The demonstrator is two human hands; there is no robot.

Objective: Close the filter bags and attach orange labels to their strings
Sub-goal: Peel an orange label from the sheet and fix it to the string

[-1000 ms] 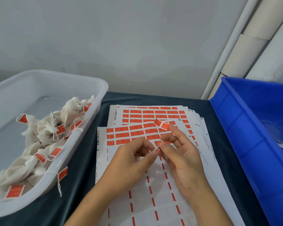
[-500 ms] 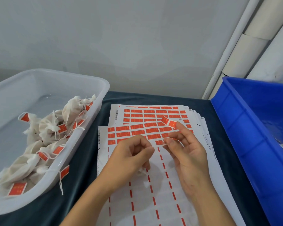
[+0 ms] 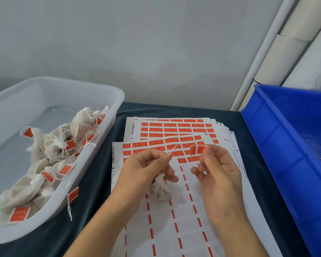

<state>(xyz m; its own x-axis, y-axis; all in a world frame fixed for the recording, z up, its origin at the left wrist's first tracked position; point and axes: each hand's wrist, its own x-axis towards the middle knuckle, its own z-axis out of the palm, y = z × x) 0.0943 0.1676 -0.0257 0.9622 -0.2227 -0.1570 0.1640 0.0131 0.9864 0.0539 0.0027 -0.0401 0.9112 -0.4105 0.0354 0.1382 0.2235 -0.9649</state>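
Left hand [image 3: 146,169] pinched the string [image 3: 171,151] between thumb and forefinger, free end sticking up and to the right. Filter bag [image 3: 160,189] hung just below that hand, neck cinched shut, bulging white mesh pouch, resting on or just above the label sheets [image 3: 174,229] near the middle of the desk [image 3: 174,110]; could not tell if it touched. Right hand [image 3: 217,173] gripped one orange label [image 3: 197,150] at its fingertips, other fingers loosely curled. Label looked partly folded, long axis roughly left-right, its free end facing the string tip.

Key relation: string tip lay left of the label, near but apart, about level with it. Right hand carried the label, so likely the one to close the gap; left only had to keep the string steady. Judged step: wrap label round string end.

Label small, orange with faint print, slightly curled. String thin, white, stiff enough to stand up.

White tub [image 3: 107,145] at left edge of desk held finished bags [image 3: 54,145] with orange tags. Blue bin [image 3: 267,145] at right edge.
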